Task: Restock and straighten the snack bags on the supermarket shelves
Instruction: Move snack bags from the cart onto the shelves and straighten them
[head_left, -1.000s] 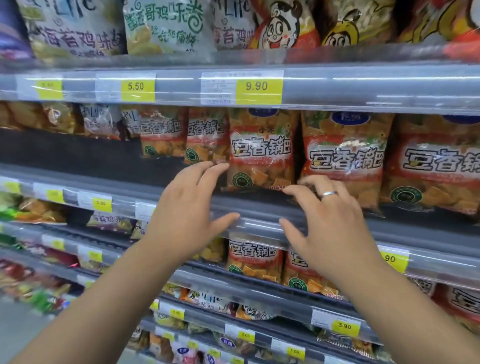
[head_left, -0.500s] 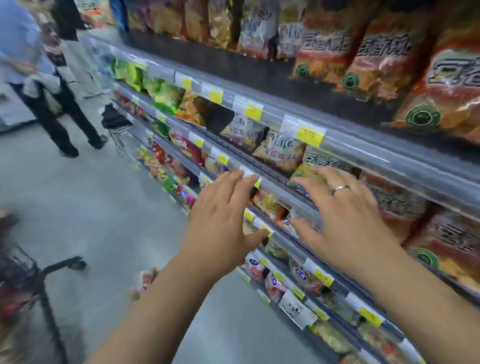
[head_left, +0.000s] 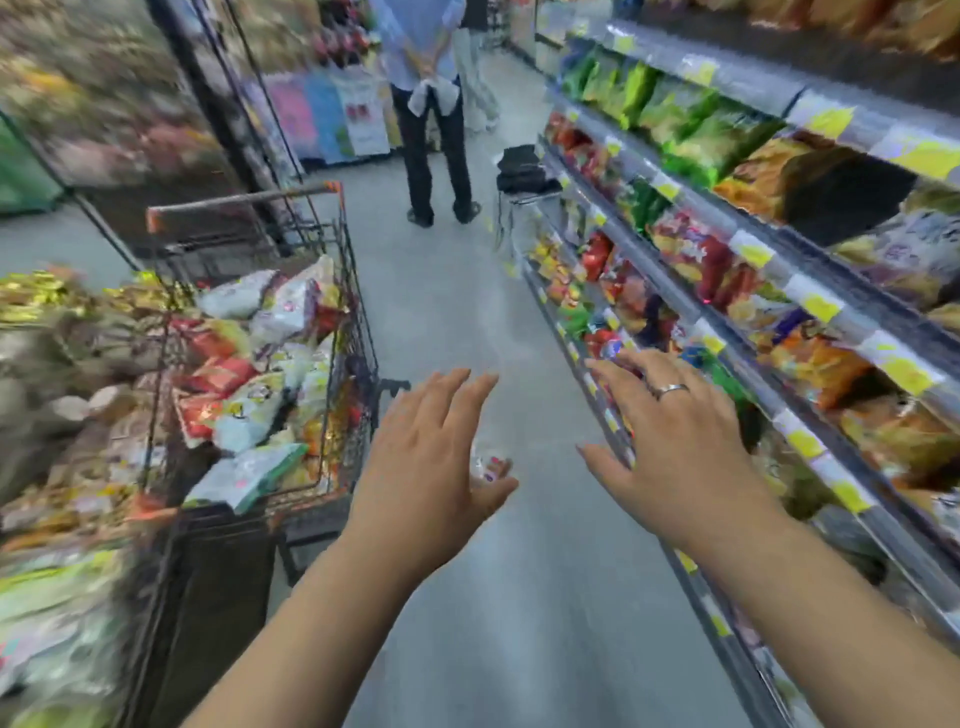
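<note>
Looks like the fetch-more-stock part of the job to me. Far left of the cart (head_left: 244, 200) it's all motion smear, some kind of packaged display, can't read any of it. The cart itself is heaped with snack bags (head_left: 244, 405), white ones, red ones, a green-edged one near the front corner. That's the restock supply.

Just right of the cart, the left hand (head_left: 431, 457) hangs over the aisle floor, palm down, fingers straight and fanned, holding nothing. There's a small blurry thing (head_left: 488, 465) peeking out by its thumb, could be a wrapper on the floor, honestly can't tell. Further right of the cart, the right hand (head_left: 675, 441) is the same deal: spread flat, empty, ring (head_left: 670, 389) on one finger, hovering in front of the shelves' lower rails.

The shelves (head_left: 727, 244) run along the far side of the aisle from the cart, packed with bags, plus one dark gap (head_left: 841, 187) on an upper tier.

My guess for the next move: swing left to the cart, grab a bag that matches that gap, carry it across. Matching is the hard bit, since every label and price tag is smeared. Beyond the cart a person (head_left: 431, 104) stands in the aisle, top half cut off.
</note>
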